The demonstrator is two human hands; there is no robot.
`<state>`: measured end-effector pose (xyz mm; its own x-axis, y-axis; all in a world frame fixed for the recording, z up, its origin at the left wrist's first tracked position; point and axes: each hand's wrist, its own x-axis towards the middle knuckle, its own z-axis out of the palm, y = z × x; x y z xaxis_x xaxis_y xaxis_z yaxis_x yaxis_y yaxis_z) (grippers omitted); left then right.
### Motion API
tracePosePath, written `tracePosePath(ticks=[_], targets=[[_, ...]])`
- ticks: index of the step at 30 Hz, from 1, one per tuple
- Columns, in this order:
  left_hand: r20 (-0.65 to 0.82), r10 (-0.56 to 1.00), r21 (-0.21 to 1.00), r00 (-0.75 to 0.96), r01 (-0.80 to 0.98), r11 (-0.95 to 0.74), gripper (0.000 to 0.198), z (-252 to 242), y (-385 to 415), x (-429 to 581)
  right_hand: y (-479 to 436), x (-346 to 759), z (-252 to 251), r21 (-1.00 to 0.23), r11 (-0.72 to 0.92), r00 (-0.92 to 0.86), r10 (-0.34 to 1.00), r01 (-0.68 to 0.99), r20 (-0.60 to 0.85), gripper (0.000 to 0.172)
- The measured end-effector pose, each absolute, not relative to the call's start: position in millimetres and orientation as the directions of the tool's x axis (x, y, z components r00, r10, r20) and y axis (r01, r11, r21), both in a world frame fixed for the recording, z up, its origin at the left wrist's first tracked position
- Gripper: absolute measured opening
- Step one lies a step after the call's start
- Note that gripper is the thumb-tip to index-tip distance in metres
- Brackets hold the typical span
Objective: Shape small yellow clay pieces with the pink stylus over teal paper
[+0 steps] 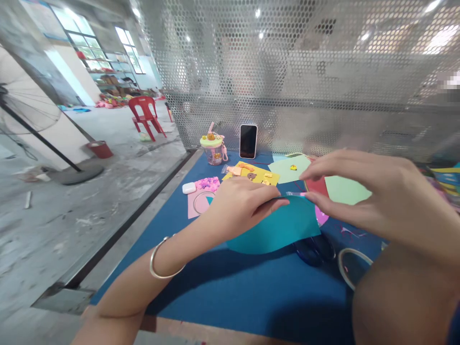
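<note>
One curved teal paper-like sheet [276, 230], centre; left hand [235, 201] pinches its upper edge. Right hand [375, 187], centre right: thumb and forefinger parted. Handling: light grip, edge uncreased.

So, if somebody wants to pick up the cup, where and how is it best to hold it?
I would grip the cup around its round body, just under the lid, coming from the left. It stands upright; the pink strap and the phone are on its right, and the straw probably makes a top grip awkward.
</note>
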<state>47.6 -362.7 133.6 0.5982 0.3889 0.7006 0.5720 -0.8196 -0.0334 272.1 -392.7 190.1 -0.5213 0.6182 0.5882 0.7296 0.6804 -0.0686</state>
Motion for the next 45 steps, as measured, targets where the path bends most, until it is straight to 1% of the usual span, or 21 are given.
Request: tracePosePath(ticks=[3,6,8,12,13,15,19,23,28,34,38,45], targets=[[0.699,0.398,-0.042,0.594,0.589,-0.807,0.033,133,-361,47,-394,272,190,-0.071,0.723,-0.575,0.601,0.687,0.555,0.019],[0.692,0.424,-0.013,0.585,0.596,-0.803,0.034,133,-362,47,-393,273,191,-0.062,0.728,-0.58,0.592,0.683,0.56,0.017],[0.685,0.458,0.054,0.566,0.588,-0.807,0.028,135,-364,47,-391,272,191,-0.054,0.726,-0.581,0.591,0.686,0.559,0.015],[0.686,0.52,0.279,0.508,0.476,-0.834,0.008,141,-370,51,-387,266,189,-0.052,0.74,-0.617,0.595,0.67,0.515,0.019],[0.688,0.521,0.316,0.505,0.438,-0.841,0.005,142,-371,53,-387,264,189,-0.052,0.744,-0.628,0.598,0.667,0.498,0.019],[0.695,0.516,0.353,0.501,0.387,-0.852,0.005,143,-372,54,-388,260,188,-0.042,0.748,-0.646,0.599,0.662,0.473,0.019],[0.676,0.53,0.376,0.512,0.38,-0.845,0.01,142,-372,56,-389,255,185,0.006,0.764,-0.676,0.568,0.646,0.469,0.016],[0.634,0.553,0.381,0.541,0.405,-0.831,0.01,142,-372,54,-389,254,183,0.029,0.773,-0.687,0.545,0.634,0.482,0.015],[0.627,0.555,0.38,0.547,0.408,-0.83,0.01,143,-372,53,-390,258,188,0.002,0.765,-0.667,0.561,0.644,0.491,0.016],[0.615,0.58,0.41,0.535,0.411,-0.814,0.009,145,-372,50,-392,271,191,-0.002,0.754,-0.622,0.544,0.657,0.563,0.016],[0.608,0.584,0.408,0.538,0.419,-0.811,0.01,147,-372,48,-390,279,192,-0.057,0.728,-0.584,0.592,0.683,0.556,0.013],[0.598,0.6,0.416,0.531,0.435,-0.799,0.009,150,-368,44,-384,287,193,-0.177,0.687,-0.49,0.651,0.704,0.579,0.013]])
